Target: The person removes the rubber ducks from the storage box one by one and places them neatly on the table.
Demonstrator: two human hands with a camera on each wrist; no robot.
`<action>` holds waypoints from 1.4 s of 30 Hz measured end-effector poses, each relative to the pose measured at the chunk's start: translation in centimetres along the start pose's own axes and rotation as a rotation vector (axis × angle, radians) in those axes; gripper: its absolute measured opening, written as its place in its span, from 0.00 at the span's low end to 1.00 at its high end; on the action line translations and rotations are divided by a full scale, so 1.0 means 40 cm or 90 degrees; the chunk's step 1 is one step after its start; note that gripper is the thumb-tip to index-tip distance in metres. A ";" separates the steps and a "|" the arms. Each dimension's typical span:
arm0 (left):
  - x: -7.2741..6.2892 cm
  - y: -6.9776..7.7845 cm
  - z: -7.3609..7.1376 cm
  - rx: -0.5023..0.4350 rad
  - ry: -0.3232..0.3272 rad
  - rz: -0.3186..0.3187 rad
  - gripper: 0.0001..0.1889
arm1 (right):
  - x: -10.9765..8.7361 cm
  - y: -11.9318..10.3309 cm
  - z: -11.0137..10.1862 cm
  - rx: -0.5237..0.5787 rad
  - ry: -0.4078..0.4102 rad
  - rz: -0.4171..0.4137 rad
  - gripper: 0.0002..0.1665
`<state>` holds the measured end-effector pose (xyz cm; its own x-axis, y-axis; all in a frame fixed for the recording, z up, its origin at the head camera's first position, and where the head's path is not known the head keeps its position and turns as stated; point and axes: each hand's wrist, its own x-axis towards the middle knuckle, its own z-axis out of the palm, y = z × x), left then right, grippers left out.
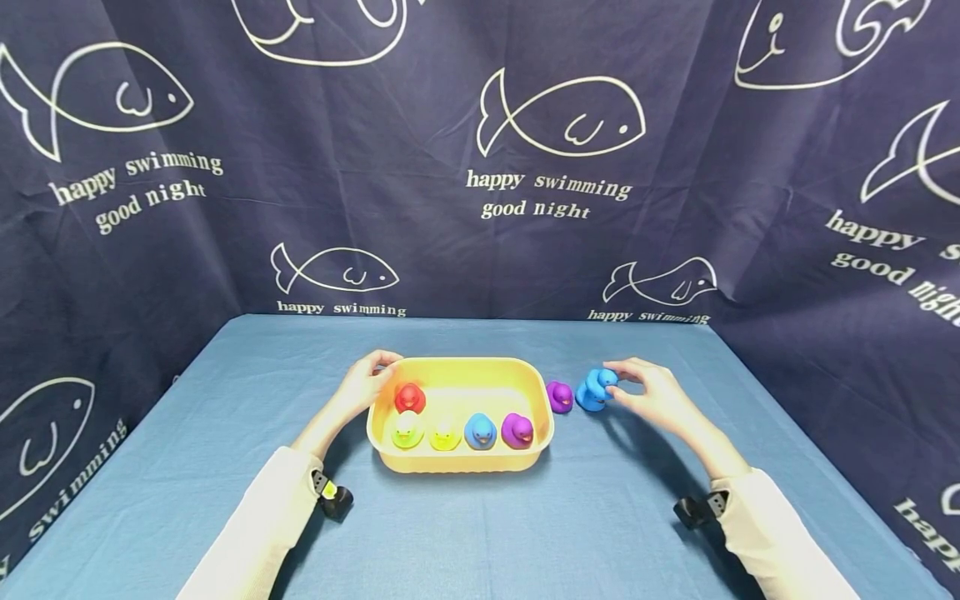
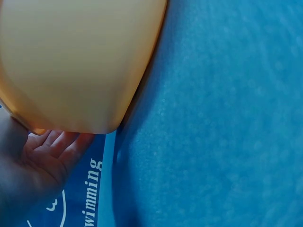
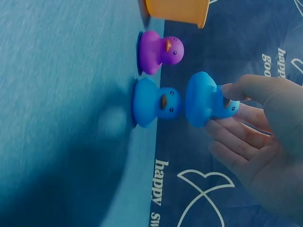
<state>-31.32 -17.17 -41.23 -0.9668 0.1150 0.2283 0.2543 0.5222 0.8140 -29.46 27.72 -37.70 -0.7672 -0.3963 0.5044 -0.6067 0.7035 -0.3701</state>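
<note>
My right hand (image 1: 658,396) pinches a blue rubber duck (image 3: 201,99) by its head, thumb on one side and fingertips on the other. The held duck is raised just above a second blue duck (image 3: 146,102) that stands on the table; in the head view the two overlap. A purple duck (image 3: 150,52) stands beside that lower one, close to the yellow plastic bin (image 1: 459,462). At the bin's back left corner, my left hand (image 1: 367,381) grips the rim, and in the left wrist view its fingers are partly hidden behind the wall.
Inside the bin sit a red duck (image 1: 409,398), a pale green duck (image 1: 407,430), a yellow duck (image 1: 446,434), a blue duck (image 1: 480,432) and a purple duck (image 1: 517,431). Blue cloth covers the table (image 1: 480,542). A dark printed curtain (image 1: 435,167) hangs behind it.
</note>
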 end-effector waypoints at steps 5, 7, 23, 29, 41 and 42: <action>-0.001 0.000 -0.001 -0.001 0.002 -0.004 0.12 | -0.008 0.017 -0.006 -0.006 0.004 0.011 0.20; -0.002 0.000 -0.001 0.001 0.002 -0.006 0.12 | -0.010 0.021 -0.007 -0.010 0.003 0.013 0.20; -0.006 -0.003 0.000 -0.012 -0.001 -0.001 0.12 | -0.032 0.053 -0.019 -0.017 -0.028 0.049 0.20; -0.005 -0.005 -0.001 -0.009 -0.001 -0.003 0.12 | -0.040 0.072 -0.018 -0.027 -0.050 0.073 0.21; -0.001 -0.005 -0.001 -0.011 0.002 -0.001 0.12 | -0.040 0.079 -0.021 -0.031 -0.093 0.103 0.21; -0.001 -0.005 -0.001 -0.011 0.002 0.000 0.12 | -0.040 0.080 -0.020 -0.031 -0.096 0.105 0.21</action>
<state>-31.32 -17.31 -41.39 -0.9669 0.1116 0.2296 0.2541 0.5070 0.8236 -30.02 31.08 -39.04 -0.8794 -0.3551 0.3170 -0.4632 0.7919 -0.3979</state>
